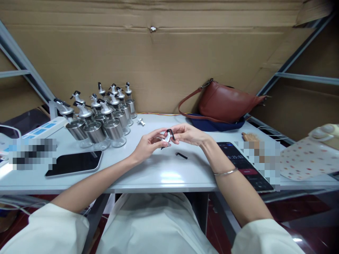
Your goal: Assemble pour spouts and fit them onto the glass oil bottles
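Over the middle of the table, my left hand (146, 145) is closed on a small silver pour spout (165, 140), pinched between thumb and fingers. My right hand (190, 134) meets it from the other side, its fingertips gripping a bent black lever (171, 132) at the top of the spout. Whether the lever is joined to the spout I cannot tell. On the table just below the hands lies a loose black bent strip (182, 155). A small silver-white fitting (141, 122) rests farther back, near several glass-and-steel oil bottles (113, 128) topped with similar spouts.
A dark-screened phone (75, 163) lies at left, near a white power strip (43, 131). At right are a tablet (247, 171) showing a timer, a brown leather bag (225, 102) on a dark blue pouch (215, 124), and a spotted sheet (307, 158). Cardboard (169, 70) stands behind.
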Demonstrator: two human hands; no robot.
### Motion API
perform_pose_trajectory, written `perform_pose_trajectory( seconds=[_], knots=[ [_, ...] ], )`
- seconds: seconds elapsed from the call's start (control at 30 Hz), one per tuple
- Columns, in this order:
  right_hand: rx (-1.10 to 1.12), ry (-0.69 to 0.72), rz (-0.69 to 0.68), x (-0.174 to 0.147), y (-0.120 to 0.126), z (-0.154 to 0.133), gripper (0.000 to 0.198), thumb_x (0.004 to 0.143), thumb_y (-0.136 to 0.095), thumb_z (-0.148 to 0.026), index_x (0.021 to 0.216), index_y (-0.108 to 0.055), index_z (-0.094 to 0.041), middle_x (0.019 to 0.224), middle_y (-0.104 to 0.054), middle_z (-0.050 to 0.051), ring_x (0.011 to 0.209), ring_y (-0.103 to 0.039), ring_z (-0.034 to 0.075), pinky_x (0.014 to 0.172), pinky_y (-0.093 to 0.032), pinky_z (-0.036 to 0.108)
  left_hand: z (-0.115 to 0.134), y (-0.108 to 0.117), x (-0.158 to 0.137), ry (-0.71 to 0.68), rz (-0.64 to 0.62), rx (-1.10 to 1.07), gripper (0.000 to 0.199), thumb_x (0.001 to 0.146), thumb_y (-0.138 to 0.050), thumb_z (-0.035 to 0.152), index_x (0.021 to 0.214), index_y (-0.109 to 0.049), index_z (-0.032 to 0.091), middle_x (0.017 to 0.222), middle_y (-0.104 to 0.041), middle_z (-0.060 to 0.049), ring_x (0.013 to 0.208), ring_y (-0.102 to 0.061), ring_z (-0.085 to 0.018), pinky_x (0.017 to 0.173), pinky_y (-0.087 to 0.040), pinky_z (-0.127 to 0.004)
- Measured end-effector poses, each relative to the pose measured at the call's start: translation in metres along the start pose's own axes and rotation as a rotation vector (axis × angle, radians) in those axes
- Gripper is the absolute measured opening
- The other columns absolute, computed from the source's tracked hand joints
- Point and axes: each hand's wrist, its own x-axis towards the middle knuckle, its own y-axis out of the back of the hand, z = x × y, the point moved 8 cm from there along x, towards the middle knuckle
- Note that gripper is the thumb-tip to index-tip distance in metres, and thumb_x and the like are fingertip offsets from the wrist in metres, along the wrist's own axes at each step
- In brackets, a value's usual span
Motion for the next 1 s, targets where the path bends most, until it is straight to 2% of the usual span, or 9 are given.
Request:
perform_pose_trajectory(
  seconds=[0.1, 0.27, 0.43, 0.57, 0.7, 0.77, 0.87, 1.0],
  knots=[
    [-0.044, -0.018, -0.001, 0.001, -0.001, 0.003, 0.03, 0.07, -0.078, -0.027, 0.092, -0.067, -0.009, 0.074, -0.067, 0.003, 0.055, -0.052, 0.006, 0.054, -0.04, 0.021, -0.002, 0.001, -0.001, -0.003, -0.009, 0.035, 0.048, 0.066, -0.078, 0.03, 0.109, -0.062, 0.018, 0.084, -0.065, -0.001, 0.075, -0.069, -0.017, 0.073, -0.052, -0.028],
    [-0.042, -0.011, 0.044, 0.004, 0.002, 0.007, 0.022, 0.071, -0.074, -0.019, 0.089, -0.064, -0.011, 0.067, -0.067, 0.001, 0.052, -0.055, 0.007, 0.056, -0.044, 0.021, 0.001, 0.0, -0.004, -0.034, -0.009, 0.156, 0.032, 0.072, -0.072, 0.038, 0.093, -0.065, 0.015, 0.081, -0.067, -0.003, 0.073, -0.066, -0.014, 0.074, -0.052, -0.027],
    [0.047, -0.05, 0.129, 0.008, 0.01, 0.013, 0.019, 0.067, -0.072, -0.011, 0.085, -0.067, -0.01, 0.067, -0.067, 0.001, 0.055, -0.059, 0.007, 0.055, -0.047, 0.017, -0.003, 0.006, 0.001, -0.039, 0.042, 0.225, 0.031, 0.074, -0.069, 0.038, 0.096, -0.063, 0.016, 0.092, -0.065, -0.004, 0.078, -0.064, -0.013, 0.074, -0.051, -0.025],
    [0.129, -0.18, 0.245, 0.009, 0.022, 0.025, 0.015, 0.071, -0.064, -0.002, 0.084, -0.068, -0.008, 0.07, -0.07, 0.005, 0.059, -0.064, 0.008, 0.056, -0.052, 0.017, -0.015, 0.008, 0.005, 0.051, 0.073, 0.092, 0.036, 0.073, -0.07, 0.038, 0.098, -0.054, 0.017, 0.094, -0.06, -0.003, 0.084, -0.064, -0.014, 0.08, -0.054, -0.031],
    [0.191, -0.256, 0.364, 0.005, 0.032, 0.031, 0.014, 0.079, -0.059, -0.002, 0.087, -0.069, -0.008, 0.07, -0.071, 0.008, 0.062, -0.068, 0.011, 0.063, -0.058, 0.021, -0.021, 0.01, 0.005, 0.134, 0.136, -0.04, 0.047, 0.071, -0.072, 0.036, 0.104, -0.044, 0.02, 0.091, -0.056, 0.0, 0.079, -0.064, -0.013, 0.077, -0.056, -0.034],
    [0.191, -0.255, 0.374, 0.004, 0.033, 0.031, 0.014, 0.078, -0.062, -0.002, 0.089, -0.069, -0.007, 0.07, -0.071, 0.007, 0.063, -0.068, 0.011, 0.066, -0.058, 0.021, -0.021, 0.011, 0.005, 0.141, 0.154, -0.032, 0.047, 0.071, -0.072, 0.034, 0.105, -0.044, 0.02, 0.091, -0.054, 0.0, 0.08, -0.064, -0.013, 0.074, -0.056, -0.033],
    [0.149, -0.191, 0.427, 0.002, 0.036, 0.027, 0.018, 0.069, -0.071, 0.0, 0.086, -0.069, -0.008, 0.065, -0.069, 0.004, 0.059, -0.064, 0.008, 0.065, -0.056, 0.019, -0.017, 0.011, 0.005, 0.117, 0.142, -0.002, 0.045, 0.072, -0.07, 0.036, 0.106, -0.045, 0.019, 0.094, -0.054, -0.001, 0.082, -0.064, -0.015, 0.07, -0.056, -0.03],
    [0.063, -0.109, 0.508, 0.002, 0.039, 0.019, 0.02, 0.065, -0.076, -0.01, 0.084, -0.069, -0.01, 0.062, -0.067, 0.001, 0.057, -0.061, 0.008, 0.061, -0.052, 0.021, -0.011, 0.012, 0.005, 0.07, 0.141, 0.055, 0.037, 0.077, -0.063, 0.043, 0.1, -0.047, 0.019, 0.09, -0.056, -0.001, 0.081, -0.064, -0.014, 0.064, -0.055, -0.026]
  ],
)
